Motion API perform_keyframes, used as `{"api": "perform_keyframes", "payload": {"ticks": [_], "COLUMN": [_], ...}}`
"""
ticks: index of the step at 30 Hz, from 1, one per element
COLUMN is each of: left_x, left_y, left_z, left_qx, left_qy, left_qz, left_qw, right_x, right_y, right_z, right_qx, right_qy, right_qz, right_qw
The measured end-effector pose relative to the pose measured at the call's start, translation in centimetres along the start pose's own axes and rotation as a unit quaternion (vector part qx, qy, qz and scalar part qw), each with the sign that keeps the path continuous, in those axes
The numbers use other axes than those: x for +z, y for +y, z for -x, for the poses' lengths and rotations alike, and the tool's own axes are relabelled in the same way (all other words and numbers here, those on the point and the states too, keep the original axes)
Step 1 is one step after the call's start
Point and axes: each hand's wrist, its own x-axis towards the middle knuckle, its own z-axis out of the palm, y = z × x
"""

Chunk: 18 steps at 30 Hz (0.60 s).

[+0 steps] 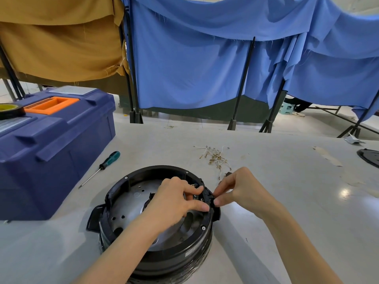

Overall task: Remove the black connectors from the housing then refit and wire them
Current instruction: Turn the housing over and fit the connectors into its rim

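Grip: L hand [176, 199] & R hand [240, 191] both pinch small black plastic connector [207, 198], sat at right rim of round black appliance housing [184, 254] on grey worktop [291, 181]. Rec.: keep it square to slot, even pressure, no twisting.

Pale grey desk [287, 201], viewed from its near edge. Left: a blue toolbox [51, 144]. Just right of it lies a screwdriver [100, 168] with a teal-and-black handle, tip toward the near left. Near centre: a round black housing [155, 168], open side up. Beyond it to the right, a loose heap of short wires [215, 157] with brass terminals. Far right edge: a black disc [370, 157], partly cut off, with a worn tape strip [328, 156] beside it.
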Motion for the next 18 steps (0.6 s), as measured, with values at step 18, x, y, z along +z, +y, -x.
{"api": "perform_keyframes", "payload": {"ticks": [18], "left_x": [0.4], "left_y": [0.2], "left_z": [-0.6], "left_qx": [-0.007], "left_qy": [0.01], "left_qz": [-0.01], "left_qw": [1.0], "right_x": [2.2], "right_y": [-0.8], "right_z": [-0.2], "right_qx": [-0.007], "right_qy": [0.033], "right_qz": [0.131], "right_qw": [0.991]}}
